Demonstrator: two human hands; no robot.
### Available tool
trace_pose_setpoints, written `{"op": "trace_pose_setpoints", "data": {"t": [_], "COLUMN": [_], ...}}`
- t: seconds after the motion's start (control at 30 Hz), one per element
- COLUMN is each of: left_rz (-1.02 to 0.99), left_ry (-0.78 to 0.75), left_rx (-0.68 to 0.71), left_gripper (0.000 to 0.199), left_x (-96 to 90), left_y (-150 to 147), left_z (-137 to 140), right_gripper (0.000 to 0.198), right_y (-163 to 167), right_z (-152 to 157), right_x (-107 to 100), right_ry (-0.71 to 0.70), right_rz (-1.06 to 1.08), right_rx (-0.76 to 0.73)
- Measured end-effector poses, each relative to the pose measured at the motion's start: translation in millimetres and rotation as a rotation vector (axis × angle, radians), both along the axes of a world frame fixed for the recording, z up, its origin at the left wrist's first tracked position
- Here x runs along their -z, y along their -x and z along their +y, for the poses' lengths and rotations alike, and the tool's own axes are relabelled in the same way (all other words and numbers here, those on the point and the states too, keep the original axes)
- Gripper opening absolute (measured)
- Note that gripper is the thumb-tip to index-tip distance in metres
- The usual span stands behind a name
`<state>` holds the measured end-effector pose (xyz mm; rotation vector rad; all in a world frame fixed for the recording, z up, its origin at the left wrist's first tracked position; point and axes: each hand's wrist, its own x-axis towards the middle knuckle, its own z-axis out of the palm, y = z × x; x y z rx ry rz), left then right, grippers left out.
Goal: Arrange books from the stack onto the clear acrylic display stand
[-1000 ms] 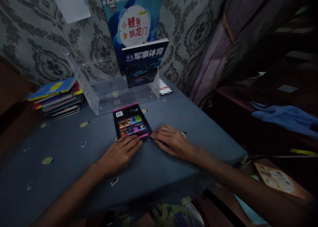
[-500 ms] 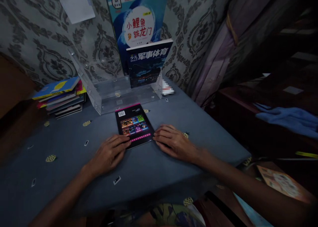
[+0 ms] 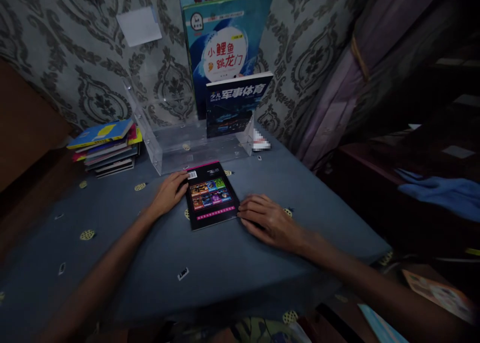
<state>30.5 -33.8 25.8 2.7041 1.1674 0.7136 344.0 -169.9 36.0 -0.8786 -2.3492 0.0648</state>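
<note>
A thin dark paperback book [image 3: 213, 218] with a barcode, colourful small pictures and pink bands lies on the blue-grey patterned tablecloth [image 3: 232, 263], back cover up. My left hand [image 3: 169, 192] rests beside its upper left corner, fingers stretched out and the tips touching the cover near the barcode. At the lower right edge, my right hand [image 3: 268, 220] has its fingers bent and together, closed on the book's side. Behind the book is a clear acrylic stand [image 3: 172, 140]. A dark blue book with white Chinese title [image 3: 228, 115] leans upright at its right end.
Taller books, including a teal picture book [image 3: 195, 58], stand against the patterned wall. To the left is a stack of books [image 3: 108, 150]. A purple curtain [image 3: 330, 103] hangs at right, near blue gloves [image 3: 442, 190]. The table edge runs along the right.
My left hand has moved from the book's lower left corner up to its upper left corner. My right hand stays at the right edge. The view has shifted slightly.
</note>
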Motion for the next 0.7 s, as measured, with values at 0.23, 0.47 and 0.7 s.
{"op": "trace_pose_setpoints", "data": {"t": [0.23,0.47,0.7], "left_rz": [-0.015,-0.041,-0.087], "left_ry": [0.035,0.052,0.077], "left_rx": [-0.011,0.006,-0.029], "left_gripper": [0.039,0.040,0.046], "left_x": [6.1,8.1,14.5], "left_y": [3,6,10], "left_z": [5,6,10], "right_gripper": [0.030,0.034,0.033], "right_y": [51,99,107], "right_z": [19,62,110], "right_x": [-14,-10,-3], "right_ry": [0.144,0.234,0.272], "right_rz": [-0.152,-0.214,-0.143], "right_rx": [-0.157,-0.244,-0.247]}}
